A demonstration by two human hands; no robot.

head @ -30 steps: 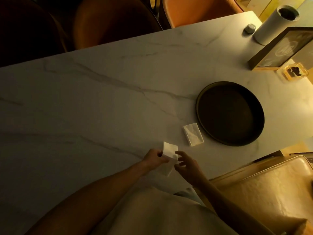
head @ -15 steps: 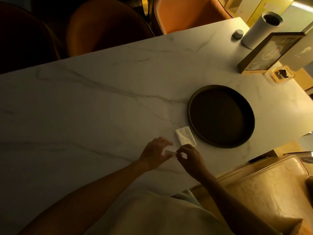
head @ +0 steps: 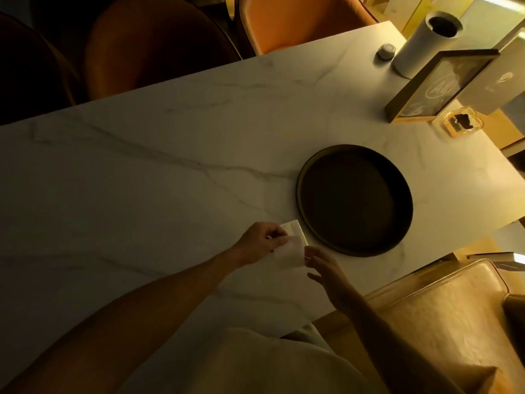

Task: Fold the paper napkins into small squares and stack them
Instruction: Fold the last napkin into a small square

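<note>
My left hand (head: 260, 244) pinches the left edge of a small white folded napkin (head: 289, 253) and holds it just above the marble table (head: 142, 194). My right hand (head: 326, 271) is beside the napkin's right edge, fingers loose and spread, fingertips at the paper. Just behind the held napkin lies another folded napkin (head: 295, 228) flat on the table, partly hidden by the held one.
A dark round tray (head: 355, 199) lies right of the napkins. At the far right stand a white cylinder (head: 426, 44), a framed sign (head: 443, 86), a small glass dish (head: 461, 123) and a small grey object (head: 385, 51). Chairs line the far edge; a tan seat (head: 454, 322) is at my right.
The napkin was pressed flat between both hands on the table; now my left hand has lifted it toward the folded napkin by the tray, and my right hand has loosened.
</note>
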